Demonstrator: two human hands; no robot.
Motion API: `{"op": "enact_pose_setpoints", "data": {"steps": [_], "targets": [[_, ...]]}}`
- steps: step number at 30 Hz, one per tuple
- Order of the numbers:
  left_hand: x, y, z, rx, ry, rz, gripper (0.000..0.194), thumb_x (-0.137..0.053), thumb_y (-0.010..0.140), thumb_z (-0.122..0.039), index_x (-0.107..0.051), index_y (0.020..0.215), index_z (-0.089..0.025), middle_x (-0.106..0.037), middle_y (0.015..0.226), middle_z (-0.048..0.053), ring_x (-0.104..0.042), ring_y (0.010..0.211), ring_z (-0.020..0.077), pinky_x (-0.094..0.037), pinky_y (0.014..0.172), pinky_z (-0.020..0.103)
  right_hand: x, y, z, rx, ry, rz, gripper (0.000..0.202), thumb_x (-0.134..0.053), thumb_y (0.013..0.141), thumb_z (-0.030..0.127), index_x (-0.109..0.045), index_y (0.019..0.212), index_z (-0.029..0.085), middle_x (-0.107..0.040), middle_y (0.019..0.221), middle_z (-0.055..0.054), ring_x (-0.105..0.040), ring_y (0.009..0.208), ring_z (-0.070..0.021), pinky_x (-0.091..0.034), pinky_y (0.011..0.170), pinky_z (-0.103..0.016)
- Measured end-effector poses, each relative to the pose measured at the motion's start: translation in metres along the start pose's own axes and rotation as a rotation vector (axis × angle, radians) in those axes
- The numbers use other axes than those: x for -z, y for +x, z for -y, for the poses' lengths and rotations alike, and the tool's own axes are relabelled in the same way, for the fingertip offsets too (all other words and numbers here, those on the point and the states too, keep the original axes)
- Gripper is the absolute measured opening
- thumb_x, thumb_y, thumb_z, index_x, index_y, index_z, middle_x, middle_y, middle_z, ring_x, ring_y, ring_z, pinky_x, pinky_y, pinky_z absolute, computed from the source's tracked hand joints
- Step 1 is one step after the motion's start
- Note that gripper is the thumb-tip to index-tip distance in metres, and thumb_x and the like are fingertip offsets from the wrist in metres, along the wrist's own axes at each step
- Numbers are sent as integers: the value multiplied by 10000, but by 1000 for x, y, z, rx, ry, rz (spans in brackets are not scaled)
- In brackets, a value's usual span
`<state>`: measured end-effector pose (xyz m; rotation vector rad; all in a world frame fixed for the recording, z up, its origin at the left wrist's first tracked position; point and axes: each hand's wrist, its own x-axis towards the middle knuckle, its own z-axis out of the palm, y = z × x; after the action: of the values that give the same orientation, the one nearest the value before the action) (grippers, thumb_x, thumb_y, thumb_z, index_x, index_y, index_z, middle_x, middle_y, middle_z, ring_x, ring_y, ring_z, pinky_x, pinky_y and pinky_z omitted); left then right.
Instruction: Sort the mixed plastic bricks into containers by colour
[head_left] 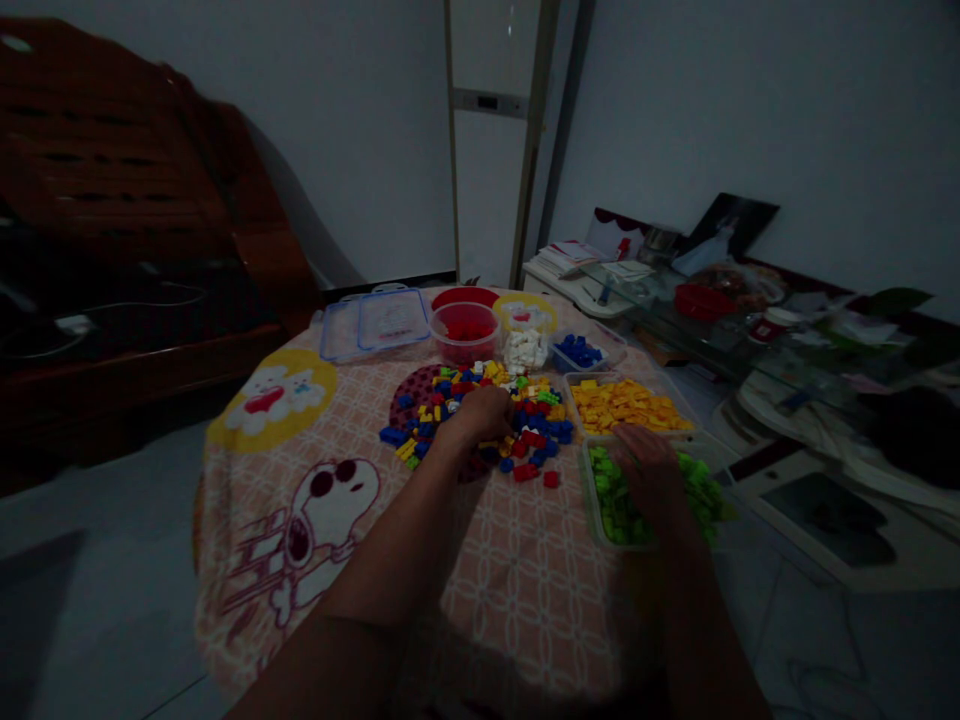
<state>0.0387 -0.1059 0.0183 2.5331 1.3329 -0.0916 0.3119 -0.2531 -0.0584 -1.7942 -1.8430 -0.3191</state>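
Note:
My left hand [486, 412] reaches into a pile of mixed toy bricks [525, 440] at the middle of the table, its fingers bent down among them; what they hold, if anything, is hidden. Over a clear box of green bricks [619, 505] is my right hand [646, 455], near the rim shared with the box of yellow bricks [626, 400]. Its fingertips are dim, and I cannot make out anything in them. Behind the pile stand a round tub of red bricks [466, 330], a heap of white bricks [526, 350] and a box of blue bricks [579, 351].
Clear lids with blue edges [375, 325] lie at the table's back left. A patterned cloth [510, 570] covers the table. To the right, a glass-topped side table [630, 290] bears papers and clutter. A wooden bench [112, 200] stands at the left.

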Motion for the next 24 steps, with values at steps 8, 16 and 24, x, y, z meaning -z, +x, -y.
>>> {"op": "enact_pose_setpoints", "data": {"steps": [8,16,24], "targets": [[-9,6,4,-26,-101,-70,104,-798,628,-245,-775,716,-194,-722,716,79,-685,761,233,-481,668,262,0,-1,1,-16,18,2,386,-433,948,296,-670,1233,188,-678,1288,-132,-574,1237,-295,-395,1093,-540],[-1,-1,17,-133,-344,-76,89,-685,650,-130,-760,689,-160,-711,648,17,-616,612,140,-422,584,209,-1,0,-1,-14,20,-2,394,-422,954,315,-676,1220,173,-685,1266,-147,-583,1218,-295,-406,1083,-537],[-19,16,-16,-167,-1066,-294,221,-634,788,-217,-734,949,-102,-724,704,36,-662,629,144,-526,629,242,0,1,2,-2,5,-21,381,-418,956,309,-677,1202,175,-688,1257,-143,-587,1211,-298,-416,1073,-524]]}}
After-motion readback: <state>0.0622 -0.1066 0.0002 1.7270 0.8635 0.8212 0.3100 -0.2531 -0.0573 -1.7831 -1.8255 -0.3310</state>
